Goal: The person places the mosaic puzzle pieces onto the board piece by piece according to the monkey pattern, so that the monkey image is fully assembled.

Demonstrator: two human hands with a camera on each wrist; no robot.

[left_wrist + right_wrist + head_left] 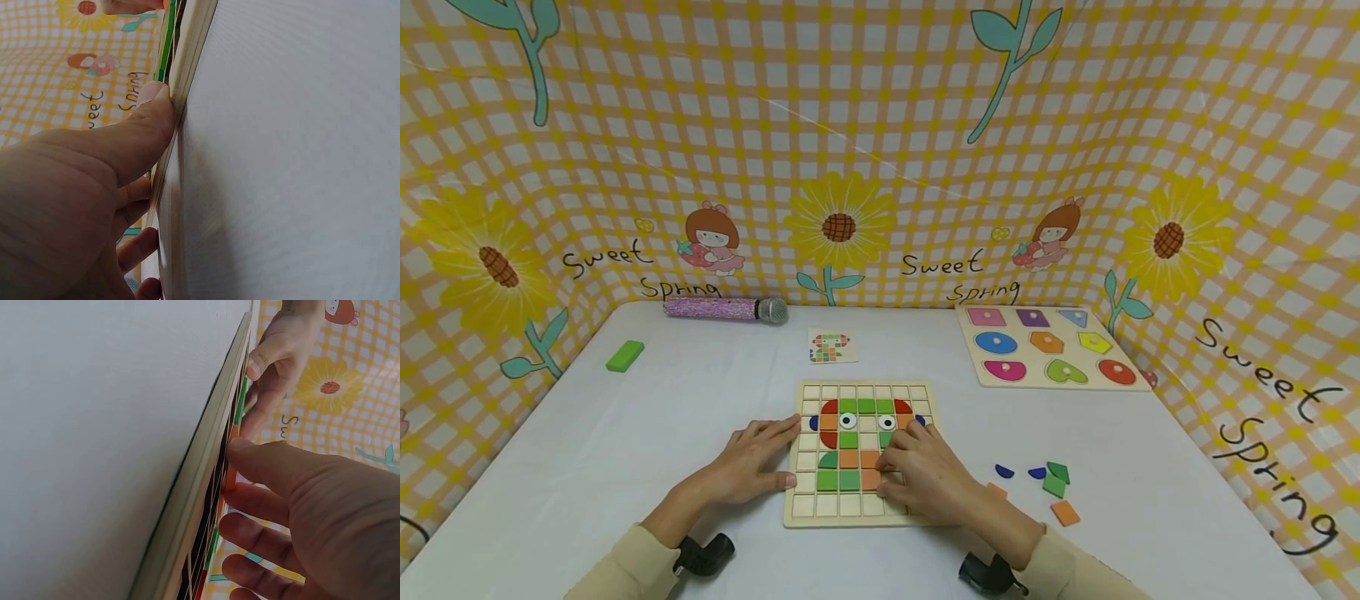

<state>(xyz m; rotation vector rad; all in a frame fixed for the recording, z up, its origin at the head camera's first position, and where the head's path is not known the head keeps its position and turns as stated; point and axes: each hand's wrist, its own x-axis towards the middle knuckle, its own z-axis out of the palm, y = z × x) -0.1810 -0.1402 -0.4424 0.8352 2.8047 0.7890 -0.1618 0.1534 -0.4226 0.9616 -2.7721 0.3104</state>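
A wooden grid board [805,512] lies on the table, with coloured tiles and two eye discs [847,421] set in its squares. My left hand [745,462] rests at the board's left edge; its thumb [147,119] and fingertips touch the rim. Over the lower right part of the board, my right hand [925,471] has its thumb and forefinger around an orange square tile [230,479], pinching it at the board's surface. The other right fingers are spread loosely beside it. That hand hides several squares in the head view.
Loose tiles, among them an orange square [1065,512], a green one [1055,485] and a blue half-round [1004,472], lie to the right. Behind the board is a picture card [832,346]. A shape puzzle [977,367], a microphone [711,309] and a green block [625,356] stand farther out.
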